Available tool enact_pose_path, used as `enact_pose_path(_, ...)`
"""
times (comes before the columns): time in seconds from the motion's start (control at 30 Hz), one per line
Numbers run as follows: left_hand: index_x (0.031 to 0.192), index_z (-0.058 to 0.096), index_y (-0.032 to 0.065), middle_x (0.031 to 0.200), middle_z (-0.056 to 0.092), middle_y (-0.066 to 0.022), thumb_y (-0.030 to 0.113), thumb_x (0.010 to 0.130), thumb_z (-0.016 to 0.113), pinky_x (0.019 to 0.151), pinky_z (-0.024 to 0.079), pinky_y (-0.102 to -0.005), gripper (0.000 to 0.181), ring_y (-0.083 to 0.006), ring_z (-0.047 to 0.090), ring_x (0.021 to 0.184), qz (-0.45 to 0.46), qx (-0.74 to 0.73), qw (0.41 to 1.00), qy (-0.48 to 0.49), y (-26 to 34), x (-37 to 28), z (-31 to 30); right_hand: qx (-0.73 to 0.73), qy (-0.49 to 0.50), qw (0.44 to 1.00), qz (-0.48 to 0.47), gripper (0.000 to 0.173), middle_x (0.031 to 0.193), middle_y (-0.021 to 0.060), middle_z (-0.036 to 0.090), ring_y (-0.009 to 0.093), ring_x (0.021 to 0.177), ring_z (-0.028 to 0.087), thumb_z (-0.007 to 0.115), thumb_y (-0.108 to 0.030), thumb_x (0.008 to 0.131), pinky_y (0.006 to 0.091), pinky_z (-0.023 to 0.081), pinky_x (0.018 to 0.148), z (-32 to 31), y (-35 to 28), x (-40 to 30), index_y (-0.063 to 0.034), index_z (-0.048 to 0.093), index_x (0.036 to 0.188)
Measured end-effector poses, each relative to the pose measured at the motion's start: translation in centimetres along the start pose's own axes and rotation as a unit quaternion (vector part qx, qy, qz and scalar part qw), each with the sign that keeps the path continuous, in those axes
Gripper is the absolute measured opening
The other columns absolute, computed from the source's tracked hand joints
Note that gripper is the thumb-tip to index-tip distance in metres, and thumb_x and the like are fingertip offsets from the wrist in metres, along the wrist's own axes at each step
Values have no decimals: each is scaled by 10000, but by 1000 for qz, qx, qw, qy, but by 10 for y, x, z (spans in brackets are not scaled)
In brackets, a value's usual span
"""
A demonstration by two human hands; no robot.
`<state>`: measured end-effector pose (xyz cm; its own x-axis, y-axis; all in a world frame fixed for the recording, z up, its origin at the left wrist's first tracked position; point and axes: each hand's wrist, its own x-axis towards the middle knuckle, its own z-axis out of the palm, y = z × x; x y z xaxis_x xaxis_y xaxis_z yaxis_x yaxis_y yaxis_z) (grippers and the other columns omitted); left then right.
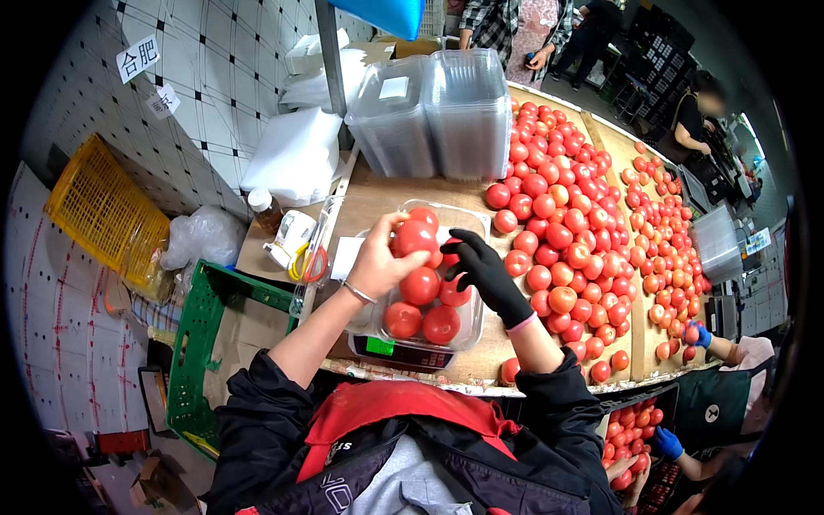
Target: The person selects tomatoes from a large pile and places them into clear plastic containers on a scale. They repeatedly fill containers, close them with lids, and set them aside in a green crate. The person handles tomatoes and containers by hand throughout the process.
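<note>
My bare left hand (380, 257) has a red tomato (415, 237) between thumb and fingers, over a clear plastic clamshell box (477, 331). The box lies opened out, with several tomatoes in it, such as the front one (441, 324). Beneath it is a digital scale (402, 353) with a lit green display. On the box's right side my right hand (484, 273), in a black glove, curves its spread fingers over a tomato (452, 250). Whether it grips that tomato or only touches it cannot be told.
Many loose tomatoes (566, 238) cover the table to the right. Stacked clear boxes (467, 116) stand behind. Scissors (315, 262) and a bottle (265, 209) lie left, above a green crate (193, 360). A co-worker's blue-gloved hand (702, 336) is at the far right.
</note>
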<state>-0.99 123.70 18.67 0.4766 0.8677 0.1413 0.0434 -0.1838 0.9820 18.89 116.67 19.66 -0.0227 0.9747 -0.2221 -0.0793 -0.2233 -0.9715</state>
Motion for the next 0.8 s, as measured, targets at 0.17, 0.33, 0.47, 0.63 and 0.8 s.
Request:
enact_pose_path(0.17, 1177, 494, 37, 1144, 569, -87, 131, 744, 765, 905, 489, -323, 519, -205, 600, 1051, 117, 99, 981, -117, 48, -22, 18, -32, -54, 992, -109, 523, 1158, 105, 567, 182, 1025, 583, 637, -235, 854, 300, 551, 673, 1, 12, -20, -47, 466, 1311)
enact_pose_path(0.33, 843, 664, 27, 793, 659, -164, 295, 769, 693, 691, 517, -371, 280, -280, 656, 759, -28, 348, 927, -135, 17, -40, -8, 182, -42, 982, 23, 406, 1012, 80, 623, 167, 850, 629, 638, -202, 835, 281, 533, 669, -30, 12, -42, -12, 562, 1186)
enact_pose_path(0.47, 846, 641, 13, 830, 663, -200, 391, 756, 672, 720, 505, -464, 389, -383, 639, 805, -64, 459, 867, -185, -3, -58, 13, 46, -63, 997, 10, 390, 1017, 52, 619, 118, 922, 576, 646, -245, 845, 252, 501, 750, -9, 28, -35, -8, 598, 1152)
enact_pose_path(0.63, 942, 551, -17, 853, 648, -221, 399, 731, 712, 714, 508, -476, 493, -400, 635, 814, -136, 491, 842, -176, -4, -63, 29, -10, -55, 996, 68, 402, 898, 51, 600, 121, 769, 578, 613, -316, 849, 253, 474, 555, 7, 26, -25, -20, 603, 1121)
enact_pose_path(0.8, 1055, 480, 6, 949, 610, -193, 331, 708, 754, 680, 508, -490, 548, -402, 629, 808, -92, 515, 837, -161, -9, -71, 30, -34, -54, 995, 73, 441, 877, 47, 597, 129, 706, 578, 598, -394, 847, 253, 451, 486, 5, 22, -23, -37, 611, 1106)
